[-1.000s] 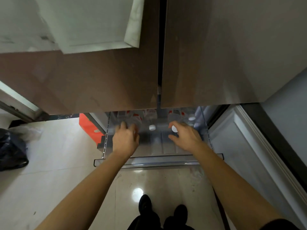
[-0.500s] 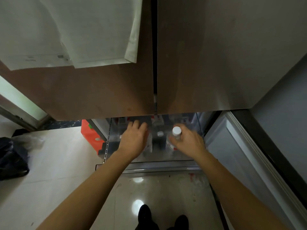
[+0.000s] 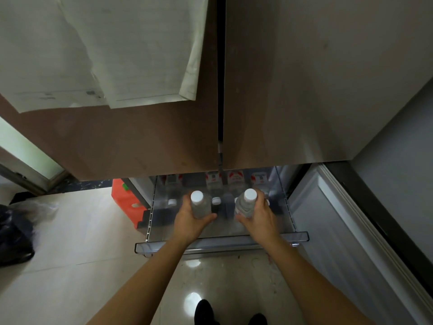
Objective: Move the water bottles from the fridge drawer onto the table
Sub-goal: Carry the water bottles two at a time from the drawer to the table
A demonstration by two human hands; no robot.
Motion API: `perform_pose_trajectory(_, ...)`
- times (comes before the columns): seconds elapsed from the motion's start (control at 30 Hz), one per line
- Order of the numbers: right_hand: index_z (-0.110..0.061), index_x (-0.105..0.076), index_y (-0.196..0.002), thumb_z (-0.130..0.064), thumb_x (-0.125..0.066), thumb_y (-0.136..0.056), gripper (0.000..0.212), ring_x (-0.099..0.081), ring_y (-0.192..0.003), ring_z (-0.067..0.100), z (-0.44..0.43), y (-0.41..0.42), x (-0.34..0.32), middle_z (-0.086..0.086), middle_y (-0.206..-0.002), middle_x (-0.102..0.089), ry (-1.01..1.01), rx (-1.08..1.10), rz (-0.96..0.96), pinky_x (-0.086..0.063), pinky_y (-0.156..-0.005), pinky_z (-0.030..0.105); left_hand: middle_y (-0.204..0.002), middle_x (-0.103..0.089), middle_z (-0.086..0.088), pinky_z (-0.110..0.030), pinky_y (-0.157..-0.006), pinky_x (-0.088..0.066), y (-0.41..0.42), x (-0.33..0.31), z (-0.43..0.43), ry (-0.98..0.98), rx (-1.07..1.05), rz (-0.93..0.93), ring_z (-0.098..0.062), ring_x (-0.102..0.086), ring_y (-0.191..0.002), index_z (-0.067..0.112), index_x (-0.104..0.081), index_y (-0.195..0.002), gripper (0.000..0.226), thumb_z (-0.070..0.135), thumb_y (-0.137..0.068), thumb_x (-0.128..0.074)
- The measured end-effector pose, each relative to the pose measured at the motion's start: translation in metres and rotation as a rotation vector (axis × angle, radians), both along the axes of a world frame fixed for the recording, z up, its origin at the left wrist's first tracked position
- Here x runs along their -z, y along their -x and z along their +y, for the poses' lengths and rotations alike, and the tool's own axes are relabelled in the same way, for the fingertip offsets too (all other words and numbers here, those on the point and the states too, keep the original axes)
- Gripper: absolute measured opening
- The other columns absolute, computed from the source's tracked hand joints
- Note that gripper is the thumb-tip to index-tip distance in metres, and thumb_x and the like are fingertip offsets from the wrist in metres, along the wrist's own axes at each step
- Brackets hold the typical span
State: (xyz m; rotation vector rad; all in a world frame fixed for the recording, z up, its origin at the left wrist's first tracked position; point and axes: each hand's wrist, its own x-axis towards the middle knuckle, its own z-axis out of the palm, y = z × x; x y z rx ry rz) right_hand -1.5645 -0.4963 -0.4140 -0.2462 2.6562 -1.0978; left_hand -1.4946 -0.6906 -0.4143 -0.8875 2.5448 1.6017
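The clear fridge drawer (image 3: 222, 241) stands pulled out below the closed fridge doors. My left hand (image 3: 190, 222) grips a clear water bottle with a white cap (image 3: 199, 205), held upright above the drawer. My right hand (image 3: 259, 219) grips a second white-capped water bottle (image 3: 247, 202) the same way. Several more bottles with red and white labels (image 3: 235, 178) stand at the back of the drawer, and another white cap (image 3: 216, 201) shows between the two held bottles.
Two brown fridge doors (image 3: 281, 90) hang over the back of the drawer. An orange box (image 3: 126, 202) sits on the floor left of the drawer. A black bag (image 3: 14, 235) lies at far left. A grey panel (image 3: 332, 231) runs along the right. My shoes (image 3: 206, 311) stand on glossy tiles.
Both hands have closed round bottles and lifted them up out of the drawer; a second ago they were reaching down among the bottles.
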Motion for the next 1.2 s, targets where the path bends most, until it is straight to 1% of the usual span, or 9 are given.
perform_pose_trajectory(0.17,-0.034,-0.028,-0.135,-0.030,-0.082,-0.080,0.078,-0.058,-0.119,0.028,0.008,-0.003,-0.010,0.004,-0.134,-0.055,0.091,0.029,-0.044,-0.047,-0.086,0.030,-0.126,-0.059,-0.005,-0.039,-0.095,-0.049,-0.006,-0.002,0.003,0.040,-0.046,0.047,-0.029,-0.057,-0.118,0.020,-0.035,-0.132,0.076,0.028,-0.075,-0.085)
perform_pose_trajectory(0.33,-0.037,-0.025,-0.132,-0.034,-0.082,-0.080,0.077,-0.055,-0.112,0.019,0.017,-0.014,-0.028,0.002,-0.137,-0.052,0.167,-0.008,0.001,-0.047,-0.085,0.030,-0.108,-0.052,0.022,-0.031,-0.092,-0.047,-0.026,-0.029,0.012,0.010,-0.153,0.232,-0.017,-0.058,-0.107,0.034,-0.024,-0.125,0.078,0.027,-0.076,-0.085)
perform_pose_trajectory(0.43,-0.035,-0.029,-0.138,-0.037,-0.083,-0.078,0.080,-0.054,-0.116,0.019,0.018,-0.021,-0.041,0.000,-0.138,-0.051,0.259,-0.046,0.075,-0.045,-0.087,0.028,-0.112,-0.049,0.033,-0.032,-0.095,-0.048,-0.042,-0.052,0.020,0.036,-0.186,0.357,-0.002,-0.057,-0.104,0.040,-0.027,-0.127,0.076,0.032,-0.076,-0.084)
perform_pose_trajectory(0.57,-0.046,-0.030,-0.141,-0.039,-0.079,-0.082,0.077,-0.049,-0.121,0.008,0.015,-0.037,-0.064,-0.006,-0.143,-0.047,0.432,-0.193,0.178,-0.046,-0.093,0.025,-0.128,-0.054,0.016,-0.037,-0.103,-0.050,-0.072,-0.085,0.044,0.059,-0.320,0.545,-0.006,-0.055,-0.120,0.039,-0.036,-0.135,0.070,0.029,-0.081,-0.080)
perform_pose_trajectory(0.7,-0.067,-0.018,-0.139,-0.045,-0.071,-0.087,0.077,-0.038,-0.126,-0.013,0.008,-0.059,-0.090,-0.021,-0.145,-0.037,0.546,-0.376,0.278,-0.035,-0.098,0.010,-0.129,-0.057,0.004,-0.038,-0.100,-0.052,-0.116,-0.120,0.068,0.142,-0.497,0.672,-0.011,-0.057,-0.118,0.023,-0.041,-0.139,0.071,0.034,-0.079,-0.076)
perform_pose_trajectory(0.77,-0.067,-0.014,-0.141,-0.051,-0.068,-0.088,0.077,-0.037,-0.128,-0.009,-0.001,-0.072,-0.097,-0.017,-0.149,-0.034,0.560,-0.464,0.273,-0.032,-0.097,0.008,-0.126,-0.058,0.003,-0.041,-0.098,-0.053,-0.142,-0.128,0.072,0.220,-0.562,0.680,-0.014,-0.059,-0.116,0.029,-0.045,-0.134,0.064,0.028,-0.080,-0.078)
perform_pose_trajectory(0.9,-0.067,-0.009,-0.143,-0.060,-0.061,-0.087,0.078,-0.044,-0.133,0.011,-0.027,-0.117,-0.104,-0.010,-0.150,-0.033,0.585,-0.648,0.283,-0.045,-0.101,0.030,-0.124,-0.060,0.007,-0.042,-0.093,-0.055,-0.208,-0.144,0.075,0.339,-0.741,0.636,-0.015,-0.061,-0.114,0.037,-0.045,-0.135,0.065,0.019,-0.082,-0.079)
perform_pose_trajectory(1.07,-0.063,-0.007,-0.147,-0.065,-0.057,-0.087,0.078,-0.040,-0.137,0.015,-0.063,-0.202,-0.115,-0.013,-0.153,-0.029,0.612,-0.840,0.232,-0.047,-0.105,0.044,-0.124,-0.058,0.024,-0.040,-0.096,-0.054,-0.312,-0.164,0.071,0.438,-0.976,0.561,0.001,-0.057,-0.114,0.033,-0.038,-0.146,0.078,0.020,-0.081,-0.080)
perform_pose_trajectory(1.2,-0.060,-0.006,-0.148,-0.054,-0.060,-0.091,0.078,-0.032,-0.122,-0.020,-0.094,-0.291,-0.122,-0.040,-0.133,-0.028,0.651,-1.031,0.226,-0.031,-0.096,0.004,-0.139,-0.052,0.013,-0.046,-0.103,-0.049,-0.412,-0.171,0.069,0.503,-1.159,0.538,-0.008,-0.052,-0.124,0.040,-0.031,-0.150,0.081,0.026,-0.084,-0.076)
